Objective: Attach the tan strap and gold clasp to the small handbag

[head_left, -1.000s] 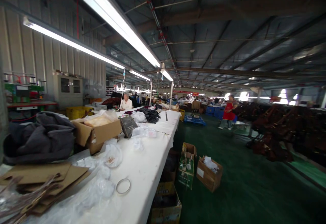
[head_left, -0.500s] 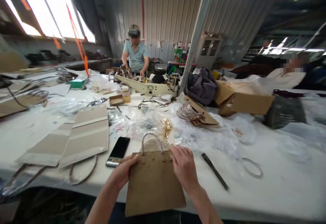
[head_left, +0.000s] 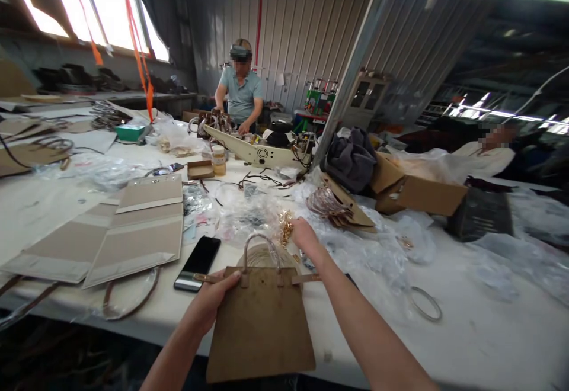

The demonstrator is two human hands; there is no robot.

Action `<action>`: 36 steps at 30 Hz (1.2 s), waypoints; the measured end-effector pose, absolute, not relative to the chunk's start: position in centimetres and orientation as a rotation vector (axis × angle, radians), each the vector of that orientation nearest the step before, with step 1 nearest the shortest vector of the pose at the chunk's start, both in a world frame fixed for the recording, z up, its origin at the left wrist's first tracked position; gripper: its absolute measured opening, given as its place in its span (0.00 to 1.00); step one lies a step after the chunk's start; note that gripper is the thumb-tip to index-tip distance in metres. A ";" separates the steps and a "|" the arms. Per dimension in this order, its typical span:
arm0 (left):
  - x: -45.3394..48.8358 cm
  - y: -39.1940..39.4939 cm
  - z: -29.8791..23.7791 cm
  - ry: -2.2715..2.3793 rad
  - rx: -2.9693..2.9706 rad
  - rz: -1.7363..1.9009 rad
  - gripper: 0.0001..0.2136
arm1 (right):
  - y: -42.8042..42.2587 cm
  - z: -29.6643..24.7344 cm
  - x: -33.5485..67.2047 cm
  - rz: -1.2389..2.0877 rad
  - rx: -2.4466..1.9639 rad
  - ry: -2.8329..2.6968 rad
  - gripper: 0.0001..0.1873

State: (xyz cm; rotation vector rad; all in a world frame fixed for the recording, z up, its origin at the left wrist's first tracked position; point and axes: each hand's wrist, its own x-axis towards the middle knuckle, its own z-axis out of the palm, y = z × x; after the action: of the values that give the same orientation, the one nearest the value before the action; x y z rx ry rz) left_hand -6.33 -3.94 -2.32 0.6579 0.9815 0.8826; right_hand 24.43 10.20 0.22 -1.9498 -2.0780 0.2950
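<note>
A brown bag panel (head_left: 262, 320) with a looped handle lies at the table's near edge. My left hand (head_left: 216, 299) grips its upper left corner, thumb on top. My right hand (head_left: 303, 234) reaches forward past the handle to a small heap of gold metal fittings (head_left: 284, 228) in clear plastic; its fingers curl down onto them, and what they hold is hidden. A black phone (head_left: 198, 262) lies just left of the panel.
Beige bag panels (head_left: 142, 231) lie at left. Plastic wrap, a tape ring (head_left: 424, 303), cardboard boxes (head_left: 418, 192) and a grey garment (head_left: 351, 160) are at right. A person in a teal shirt (head_left: 240, 92) works across the table behind a cream machine (head_left: 258, 151).
The view swung from the factory hall to the table. Since half a second ago my right hand left the panel's top edge and reached forward to the gold fittings.
</note>
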 end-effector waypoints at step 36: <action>-5.9 -4.1 -2.8 1.052 0.599 0.872 0.23 | 10.4 -2.3 27.4 0.346 -1.794 -2.160 0.10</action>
State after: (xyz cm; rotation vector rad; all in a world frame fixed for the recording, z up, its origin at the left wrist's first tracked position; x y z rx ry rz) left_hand -5.90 -4.11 -2.83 0.5985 1.0525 0.8719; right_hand 27.40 10.41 -2.32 -1.7935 -2.1603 0.3455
